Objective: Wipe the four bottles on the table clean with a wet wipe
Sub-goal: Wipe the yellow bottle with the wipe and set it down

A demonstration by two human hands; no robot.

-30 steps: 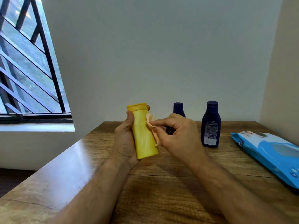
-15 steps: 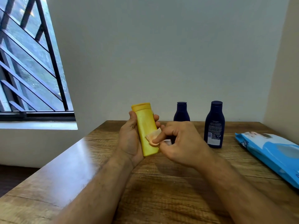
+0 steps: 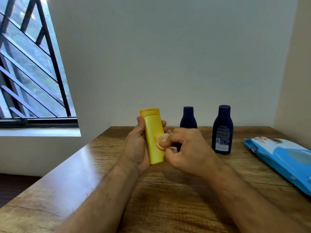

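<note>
The left hand (image 3: 136,147) grips the yellow bottle (image 3: 154,137) upright above the table (image 3: 168,199), fingers curled round its back. The right hand (image 3: 188,148) pinches a wet wipe (image 3: 161,139) against the bottle's side: wiping of this bottle looks underway, and next likely comes turning it to reach unwiped faces. Two dark blue bottles (image 3: 223,130) stand behind; the wipes pack (image 3: 277,157) lies near the right edge, with bare wood in front.

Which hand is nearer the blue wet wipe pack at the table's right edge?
Right. The right hand, pinching the wipe against the yellow bottle, sits between that bottle and the wet wipe pack. The left hand grips the bottle's far side.
</note>
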